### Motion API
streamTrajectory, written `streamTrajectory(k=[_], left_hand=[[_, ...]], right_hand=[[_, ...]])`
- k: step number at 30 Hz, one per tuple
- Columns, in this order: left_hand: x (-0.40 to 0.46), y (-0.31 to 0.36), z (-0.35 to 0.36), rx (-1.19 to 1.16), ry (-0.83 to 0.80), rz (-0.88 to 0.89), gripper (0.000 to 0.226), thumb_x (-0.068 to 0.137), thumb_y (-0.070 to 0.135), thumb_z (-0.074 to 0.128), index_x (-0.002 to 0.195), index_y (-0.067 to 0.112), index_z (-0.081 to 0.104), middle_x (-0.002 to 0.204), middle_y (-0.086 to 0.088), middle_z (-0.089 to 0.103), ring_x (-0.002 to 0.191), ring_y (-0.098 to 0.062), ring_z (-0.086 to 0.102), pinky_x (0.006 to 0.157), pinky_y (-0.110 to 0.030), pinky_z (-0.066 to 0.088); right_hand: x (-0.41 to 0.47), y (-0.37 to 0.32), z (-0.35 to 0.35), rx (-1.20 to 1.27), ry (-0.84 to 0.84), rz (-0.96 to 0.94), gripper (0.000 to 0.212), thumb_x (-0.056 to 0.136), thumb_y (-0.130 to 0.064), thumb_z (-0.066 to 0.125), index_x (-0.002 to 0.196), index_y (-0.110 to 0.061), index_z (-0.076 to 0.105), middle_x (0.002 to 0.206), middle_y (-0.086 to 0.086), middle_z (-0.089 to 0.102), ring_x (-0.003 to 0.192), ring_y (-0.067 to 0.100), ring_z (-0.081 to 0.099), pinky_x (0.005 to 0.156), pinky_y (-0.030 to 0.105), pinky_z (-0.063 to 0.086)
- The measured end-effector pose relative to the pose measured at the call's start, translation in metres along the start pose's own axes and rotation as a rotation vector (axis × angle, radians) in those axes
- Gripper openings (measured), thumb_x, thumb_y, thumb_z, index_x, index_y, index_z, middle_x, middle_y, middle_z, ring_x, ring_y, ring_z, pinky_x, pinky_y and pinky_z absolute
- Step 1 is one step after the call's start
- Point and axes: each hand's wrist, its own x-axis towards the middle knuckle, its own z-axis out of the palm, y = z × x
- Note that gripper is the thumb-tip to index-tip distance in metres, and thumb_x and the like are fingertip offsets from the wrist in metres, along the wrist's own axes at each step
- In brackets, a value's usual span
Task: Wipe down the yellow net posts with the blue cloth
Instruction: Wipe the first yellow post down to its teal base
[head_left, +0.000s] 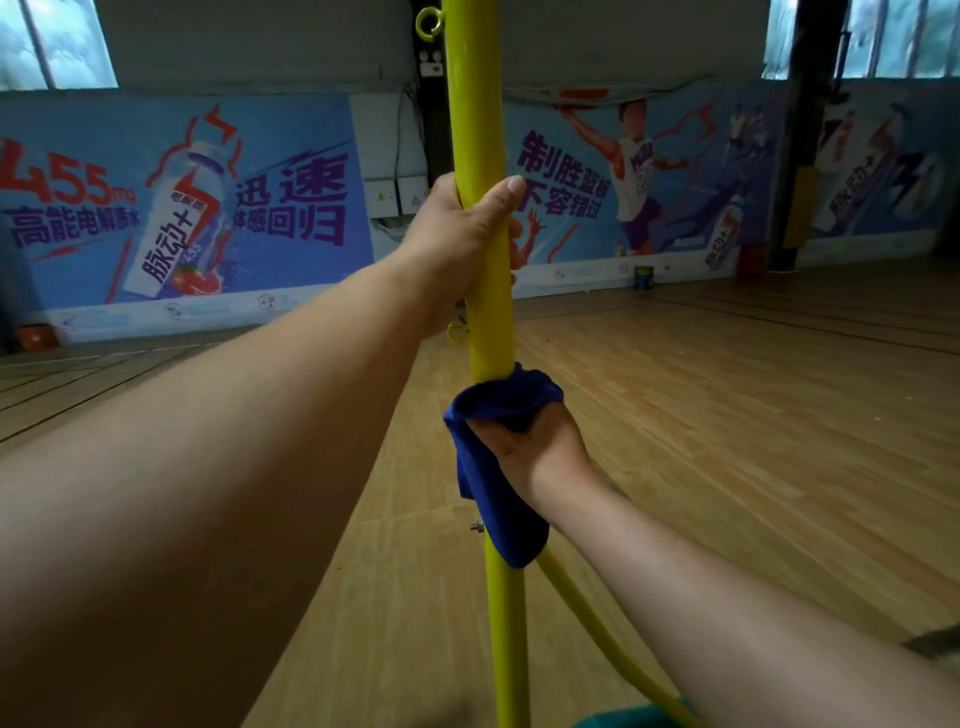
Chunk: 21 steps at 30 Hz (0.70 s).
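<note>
My right hand (535, 447) is the nearer of the two, low on the yellow post (478, 130). It is wrapped round the post through the blue cloth (493, 493), fingers curled away from me behind the fabric, so the cloth is pressed against the post under my palm. One end of the cloth bunches over the top of my hand and the other hangs down beside my wrist. Just under that hanging end a small bolt (476, 527) sticks out of the post on the left, and a curved yellow brace (597, 629) sweeps down to the right toward a teal base (639, 717) at the bottom edge.

Higher up, my left hand (462, 234) grips the bare post, thumb lying across the front and fingers closed round the back. Between my two hands a little yellow hook (456, 330) juts from the post's left side, and another yellow ring (429, 22) sits near the top.

Beyond the post lies a wooden floor (753, 415). At the far wall stand blue advertising banners (182, 208) with a drink bottle and a basketball player, a small can (644, 277) on the floor against them, and windows (52, 41) above.
</note>
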Motion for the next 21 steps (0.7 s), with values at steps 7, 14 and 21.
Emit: streamTrajectory(k=[7, 14, 21], left_hand=[[-0.018, -0.022, -0.004, 0.046, -0.077, -0.045, 0.014, 0.101, 0.042, 0.054, 0.109, 0.032, 0.051, 0.1, 0.001, 0.069, 0.082, -0.006, 0.072, 0.063, -0.024, 0.057], [-0.036, -0.051, 0.001, -0.112, 0.027, -0.079, 0.02, 0.097, 0.038, 0.061, 0.109, 0.022, 0.061, 0.097, -0.002, 0.074, 0.084, -0.011, 0.074, 0.069, -0.024, 0.06], [-0.059, -0.097, 0.019, -0.432, 0.063, -0.196, 0.054, 0.088, 0.045, 0.062, 0.121, 0.003, 0.061, 0.083, -0.005, 0.068, 0.072, -0.018, 0.065, 0.072, -0.032, 0.058]], right_hand=[[0.008, -0.01, 0.002, 0.243, 0.067, -0.001, 0.013, 0.097, -0.014, 0.062, 0.094, -0.021, 0.073, 0.09, -0.002, 0.07, 0.08, 0.003, 0.065, 0.067, 0.012, 0.048], [-0.011, 0.031, 0.006, 0.391, -0.038, -0.004, 0.007, 0.089, -0.019, 0.067, 0.088, -0.026, 0.066, 0.077, 0.006, 0.06, 0.069, 0.027, 0.055, 0.067, 0.04, 0.046], [-0.008, 0.06, -0.007, -0.032, -0.018, -0.27, 0.019, 0.094, -0.031, 0.072, 0.111, -0.032, 0.063, 0.1, 0.003, 0.072, 0.09, 0.034, 0.07, 0.078, 0.061, 0.059]])
